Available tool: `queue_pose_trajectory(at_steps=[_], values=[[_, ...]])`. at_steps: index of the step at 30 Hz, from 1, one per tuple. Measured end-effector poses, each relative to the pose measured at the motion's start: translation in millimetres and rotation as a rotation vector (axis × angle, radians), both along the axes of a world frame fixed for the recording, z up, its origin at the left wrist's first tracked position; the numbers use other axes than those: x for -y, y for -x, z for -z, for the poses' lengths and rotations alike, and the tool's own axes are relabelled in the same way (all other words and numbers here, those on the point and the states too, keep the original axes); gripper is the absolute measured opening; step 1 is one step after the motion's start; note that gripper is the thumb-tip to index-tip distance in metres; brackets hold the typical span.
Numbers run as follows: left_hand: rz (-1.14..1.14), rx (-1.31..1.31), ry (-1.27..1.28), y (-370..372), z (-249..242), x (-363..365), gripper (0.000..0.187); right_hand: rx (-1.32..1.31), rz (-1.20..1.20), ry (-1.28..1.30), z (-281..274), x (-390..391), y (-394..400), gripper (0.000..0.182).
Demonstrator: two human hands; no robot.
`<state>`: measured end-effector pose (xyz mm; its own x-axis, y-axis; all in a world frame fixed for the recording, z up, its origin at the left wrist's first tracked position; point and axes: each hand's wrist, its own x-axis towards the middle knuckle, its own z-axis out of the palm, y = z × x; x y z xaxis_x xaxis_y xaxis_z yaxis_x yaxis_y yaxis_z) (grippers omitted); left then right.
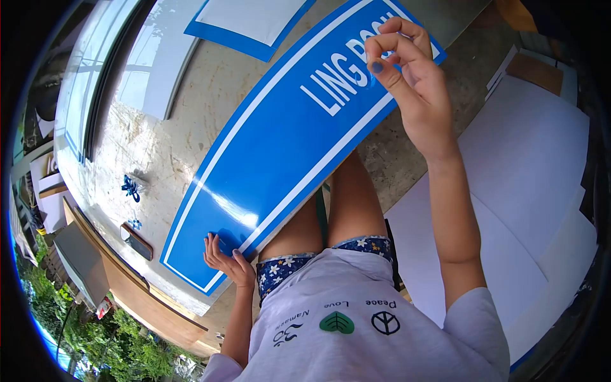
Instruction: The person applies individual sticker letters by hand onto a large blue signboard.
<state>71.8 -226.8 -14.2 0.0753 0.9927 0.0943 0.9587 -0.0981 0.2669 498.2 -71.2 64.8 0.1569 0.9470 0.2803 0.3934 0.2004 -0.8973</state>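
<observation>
A long blue sign point(254, 153) with a white border and white letters lies diagonally across the worktable, over my lap. The visible letters read "LING", and my right hand partly covers those after them. My left hand point(230, 262) rests on the near left end of the sign, palm down, its fingers apart. Above the lettering at the far right end is my right hand point(410, 83), its fingers curled and its thumb close to the index fingertip. What is between those fingertips, if anything, is too small to make out.
A phone point(136, 241) and a small blue item point(131, 188) lie on the worktable point(159, 153) at the left. Another blue-edged white panel point(248, 22) is at the top. Large white sheets point(522, 172) are stacked at the right.
</observation>
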Motion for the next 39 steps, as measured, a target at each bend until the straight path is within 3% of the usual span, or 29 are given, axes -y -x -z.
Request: queue_pose_trajectory(at_steps=[3,4,7,10,14,29,31,34,36,39], values=[[-0.019,-0.013,-0.094,-32.4,-28.7,-20.9,0.035,-0.136,0.032,0.035,-22.0,25.2,21.8,0.017],[0.049,0.104,-0.192,-53.6,-42.6,-36.1,0.025,-0.183,0.034,0.074,-31.5,34.5,28.8,0.017],[0.22,0.41,-0.159,-104.8,-87.6,-66.8,0.011,-0.225,0.001,0.072,-53.4,61.9,52.6,0.016],[0.263,0.743,-0.156,-145.9,-128.9,-73.8,0.018,-0.09,0.005,-0.017,-74.7,89.9,77.1,0.013],[0.312,0.828,-0.23,-160.4,-166.2,-61.9,0.02,0.011,0.042,-0.068,-95.3,124.1,108.1,0.01],[0.38,0.742,-0.207,-100.4,-167.1,-17.5,0.014,0.1,-0.013,-0.111,-116.8,177.9,167.9,0.006],[0.381,0.748,-0.212,-96.5,-168.1,-16.4,0.012,0.152,-0.045,-0.148,-114.2,181.5,169.6,0.013],[0.388,0.667,-0.21,-83.4,-161.5,-21.8,0.01,0.2,0.068,-0.157,-113.7,188.4,171.4,0.038],[0.266,0.534,-0.308,-58.4,-148.2,-46.1,0.008,0.186,0.09,-0.154,-108.7,194.6,163.5,0.038],[-0.115,0.641,-0.244,17.7,-94.2,-120.5,0.01,0.154,0.146,-0.129,-97.8,207.7,148.5,0.035]])
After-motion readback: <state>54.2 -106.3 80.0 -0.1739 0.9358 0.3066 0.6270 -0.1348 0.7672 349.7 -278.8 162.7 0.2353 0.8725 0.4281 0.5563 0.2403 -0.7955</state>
